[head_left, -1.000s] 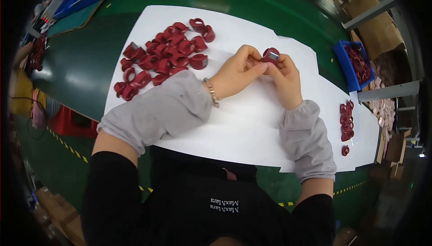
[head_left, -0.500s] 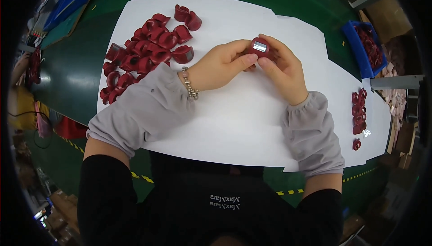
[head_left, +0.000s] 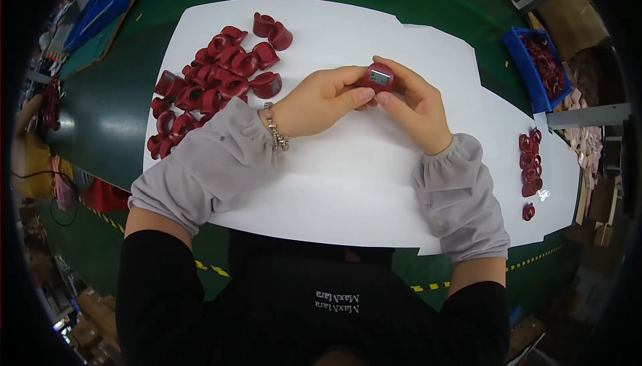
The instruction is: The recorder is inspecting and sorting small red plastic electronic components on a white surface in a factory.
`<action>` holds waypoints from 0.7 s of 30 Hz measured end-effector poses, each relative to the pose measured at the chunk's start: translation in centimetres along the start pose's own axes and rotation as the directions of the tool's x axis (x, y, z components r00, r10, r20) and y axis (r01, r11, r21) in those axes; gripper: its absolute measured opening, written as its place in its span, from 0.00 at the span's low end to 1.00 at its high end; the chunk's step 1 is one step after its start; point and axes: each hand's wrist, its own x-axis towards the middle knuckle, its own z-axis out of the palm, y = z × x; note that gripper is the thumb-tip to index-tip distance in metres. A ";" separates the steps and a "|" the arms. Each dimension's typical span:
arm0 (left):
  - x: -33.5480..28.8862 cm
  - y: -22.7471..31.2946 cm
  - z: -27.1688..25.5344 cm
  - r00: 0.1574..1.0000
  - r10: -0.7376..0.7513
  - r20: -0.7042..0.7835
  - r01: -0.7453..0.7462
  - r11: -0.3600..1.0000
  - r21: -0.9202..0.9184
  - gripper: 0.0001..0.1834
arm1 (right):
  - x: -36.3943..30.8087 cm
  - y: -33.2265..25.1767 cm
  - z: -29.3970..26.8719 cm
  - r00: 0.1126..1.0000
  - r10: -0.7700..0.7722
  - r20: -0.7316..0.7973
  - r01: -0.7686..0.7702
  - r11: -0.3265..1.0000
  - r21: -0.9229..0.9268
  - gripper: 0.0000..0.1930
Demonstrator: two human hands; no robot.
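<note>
Between my two hands, above the white sheet, is a dark red, ring-like piece (head_left: 379, 79) with a shiny grey rectangular plate on its upper face. My left hand (head_left: 319, 102) is closed on its left side, thumb pressed along the lower edge. My right hand (head_left: 420, 110) grips it from the right, the forefinger curved behind and the thumb in front. The hidden fingertips lie under the piece. To the left of my left hand is a pile of similar dark red curved pieces (head_left: 217, 71), some showing grey plates.
White paper (head_left: 334, 192) covers the green table (head_left: 374, 5). At the right lies a short column of smaller dark red pieces (head_left: 531, 162). Beyond it stands a blue bin (head_left: 511, 51) filled with red parts, beside a grey metal bar (head_left: 588, 117).
Both hands have shifted slightly left, still holding the red piece. The piece has tilted, so its plate now looks darker, with less glare.
</note>
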 end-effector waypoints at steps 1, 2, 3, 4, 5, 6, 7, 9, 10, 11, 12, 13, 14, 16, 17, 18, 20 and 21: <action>0.0 0.0 -0.1 1.000 0.001 0.006 -0.001 1.000 0.009 0.19 | 0.0 -0.1 0.0 1.000 -0.002 -0.001 0.002 1.000 0.000 0.24; 0.0 0.0 -0.1 1.000 0.001 0.009 -0.001 1.000 0.009 0.19 | 0.0 -0.1 0.0 1.000 -0.001 0.000 0.001 1.000 -0.003 0.24; 0.0 0.1 0.0 1.000 -0.002 0.009 0.002 1.000 0.022 0.19 | 0.0 -0.2 0.0 1.000 -0.001 0.001 0.001 1.000 -0.005 0.24; 0.0 0.2 0.0 1.000 -0.005 0.008 0.005 0.999 0.034 0.19 | 0.0 -0.1 0.0 1.000 -0.001 -0.002 0.001 1.000 -0.006 0.24; 0.0 0.2 0.0 1.000 -0.005 0.010 0.005 0.999 0.035 0.19 | 0.0 -0.1 0.0 1.000 -0.016 0.002 0.016 1.000 -0.007 0.24; 0.0 0.2 0.0 1.000 -0.010 0.005 0.010 1.000 0.024 0.19 | 0.0 0.0 0.0 1.000 -0.030 0.006 0.030 1.000 -0.008 0.24; 0.0 0.2 0.0 1.000 -0.015 0.000 0.015 1.000 0.013 0.19 | 0.0 0.0 0.0 1.000 -0.031 0.005 0.031 0.999 -0.008 0.24; 0.0 0.0 0.2 1.000 -0.002 -0.023 0.002 1.000 -0.004 0.17 | 0.0 0.0 0.0 1.000 -0.006 0.004 0.006 1.000 -0.007 0.24; 0.1 -0.1 0.3 0.999 0.009 -0.048 -0.010 1.000 -0.022 0.16 | 0.1 -0.1 0.0 1.000 -0.008 0.004 0.008 1.000 -0.009 0.24; 0.1 0.0 0.3 0.999 0.009 -0.048 -0.010 1.000 -0.022 0.16 | 0.1 -0.1 0.0 1.000 -0.005 0.003 0.005 1.000 -0.009 0.24; 0.1 0.0 0.3 0.999 0.011 -0.045 -0.011 1.000 -0.017 0.16 | 0.1 -0.1 0.0 1.000 -0.001 0.003 0.001 1.000 -0.010 0.24; 0.1 0.0 0.3 0.999 0.012 -0.042 -0.012 1.000 -0.011 0.16 | 0.1 0.0 0.0 1.000 -0.002 0.004 0.002 1.000 -0.010 0.24; 0.1 0.0 0.3 0.999 0.013 -0.042 -0.014 1.000 -0.011 0.16 | 0.1 0.0 0.0 1.000 -0.014 0.002 0.014 1.000 -0.017 0.24; 0.1 0.0 0.3 0.999 0.006 -0.037 -0.006 1.000 -0.001 0.15 | 0.1 0.0 0.0 1.000 -0.026 0.001 0.026 0.999 -0.024 0.24; 0.1 -0.1 0.3 0.999 0.007 -0.038 -0.007 1.000 0.000 0.15 | 0.1 0.0 0.0 1.000 -0.018 -0.006 0.018 1.000 -0.022 0.24; 0.1 -0.2 0.4 0.999 0.020 -0.038 -0.022 0.999 -0.038 0.15 | 0.1 0.0 0.1 1.000 -0.010 -0.012 0.009 1.000 -0.020 0.23; 0.1 -0.3 0.4 0.999 0.035 -0.038 -0.038 0.996 -0.076 0.15 | 0.1 0.1 0.1 1.000 -0.008 -0.018 0.008 1.000 -0.016 0.23; 0.1 -0.3 0.3 0.999 0.035 -0.023 -0.036 0.998 -0.043 0.16 | 0.1 0.1 0.1 1.000 -0.005 -0.026 0.005 1.000 -0.011 0.23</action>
